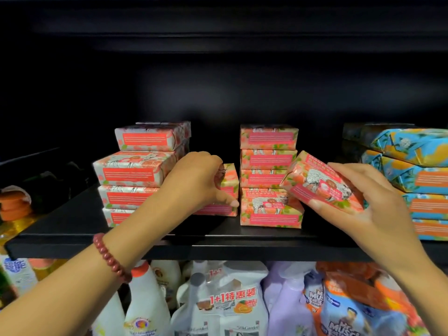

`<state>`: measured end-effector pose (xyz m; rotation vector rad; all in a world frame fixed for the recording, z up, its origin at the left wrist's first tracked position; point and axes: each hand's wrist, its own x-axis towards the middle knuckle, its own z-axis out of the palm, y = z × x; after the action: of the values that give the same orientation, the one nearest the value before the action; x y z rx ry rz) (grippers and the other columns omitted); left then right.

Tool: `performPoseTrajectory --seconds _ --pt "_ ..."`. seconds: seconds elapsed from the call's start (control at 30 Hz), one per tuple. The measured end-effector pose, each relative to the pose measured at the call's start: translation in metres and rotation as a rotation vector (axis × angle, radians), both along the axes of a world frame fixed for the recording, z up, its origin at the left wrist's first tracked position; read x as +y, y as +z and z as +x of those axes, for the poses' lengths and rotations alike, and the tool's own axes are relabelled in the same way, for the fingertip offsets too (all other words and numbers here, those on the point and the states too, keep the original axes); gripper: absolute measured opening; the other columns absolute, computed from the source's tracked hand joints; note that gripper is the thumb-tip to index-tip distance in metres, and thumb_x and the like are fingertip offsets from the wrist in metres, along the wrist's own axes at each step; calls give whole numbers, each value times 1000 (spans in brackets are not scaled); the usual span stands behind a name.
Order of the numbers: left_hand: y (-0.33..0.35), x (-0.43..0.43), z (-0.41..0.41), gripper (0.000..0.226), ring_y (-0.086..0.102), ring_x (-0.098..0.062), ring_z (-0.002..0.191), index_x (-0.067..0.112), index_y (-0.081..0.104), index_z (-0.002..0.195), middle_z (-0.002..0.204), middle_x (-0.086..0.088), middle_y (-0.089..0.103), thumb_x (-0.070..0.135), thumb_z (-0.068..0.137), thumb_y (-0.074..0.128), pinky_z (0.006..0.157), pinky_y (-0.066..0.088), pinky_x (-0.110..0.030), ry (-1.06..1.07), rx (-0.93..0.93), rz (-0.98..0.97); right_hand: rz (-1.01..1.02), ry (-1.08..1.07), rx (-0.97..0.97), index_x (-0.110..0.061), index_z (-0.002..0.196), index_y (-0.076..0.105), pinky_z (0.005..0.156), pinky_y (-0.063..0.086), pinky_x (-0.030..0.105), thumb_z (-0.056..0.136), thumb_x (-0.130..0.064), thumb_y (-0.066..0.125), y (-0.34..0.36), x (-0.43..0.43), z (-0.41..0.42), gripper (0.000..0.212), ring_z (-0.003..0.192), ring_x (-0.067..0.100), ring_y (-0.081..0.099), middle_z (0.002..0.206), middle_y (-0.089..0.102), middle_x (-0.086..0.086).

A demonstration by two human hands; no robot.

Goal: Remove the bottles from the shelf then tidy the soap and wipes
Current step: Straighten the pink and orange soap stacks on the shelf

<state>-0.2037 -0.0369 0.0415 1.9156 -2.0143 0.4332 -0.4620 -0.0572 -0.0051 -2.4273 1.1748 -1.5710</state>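
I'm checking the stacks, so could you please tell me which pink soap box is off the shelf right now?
The tilted pink floral soap box held in the right hand, beside the middle stack. All other pink boxes rest on the black shelf.

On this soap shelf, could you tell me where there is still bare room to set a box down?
Bare shelf lies left of the left pink stack. The strip between the middle stack and blue boxes is narrow, under the right hand. The left hand fills the central gap.
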Motion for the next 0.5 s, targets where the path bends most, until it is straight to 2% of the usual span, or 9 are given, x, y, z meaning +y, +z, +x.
performPoseTrajectory --seconds 0.1,0.2,0.33,0.4,0.5 --pt "-10 17 0 73 54 -17 93 12 61 107 101 -1 61 66 60 69 78 45 -29 -97 3 -227 -14 -4 -4 -20 123 56 79 36 10 66 -55 66 3 -4 3 68 101 2 47 112 51 -8" --pt "-20 34 1 81 61 -24 89 5 66 105 97 -7 66 71 58 62 72 41 -27 -209 69 -404 -4 13 46 -19 126 55 82 34 9 67 -60 72 9 -8 11 74 104 3 44 112 49 -10" --pt "-36 50 6 86 58 -16 97 6 65 116 105 -3 66 71 60 63 82 40 -21 -232 202 -411 -42 102 211 -13 126 56 91 23 -1 71 -63 58 13 -13 29 74 106 0 38 113 47 -11" --pt "-41 54 9 84 52 -11 99 5 64 118 107 -4 65 69 64 60 84 36 -16 -246 238 -420 -26 133 260 -13 128 54 93 20 -2 71 -64 52 12 -15 38 77 110 -2 34 115 44 -12" --pt "-46 56 10 83 50 -12 98 3 64 118 107 -6 65 67 66 58 84 35 -16 -249 259 -435 -35 166 322 -10 129 53 95 17 -3 73 -64 50 10 -19 46 77 111 -2 32 116 44 -12"
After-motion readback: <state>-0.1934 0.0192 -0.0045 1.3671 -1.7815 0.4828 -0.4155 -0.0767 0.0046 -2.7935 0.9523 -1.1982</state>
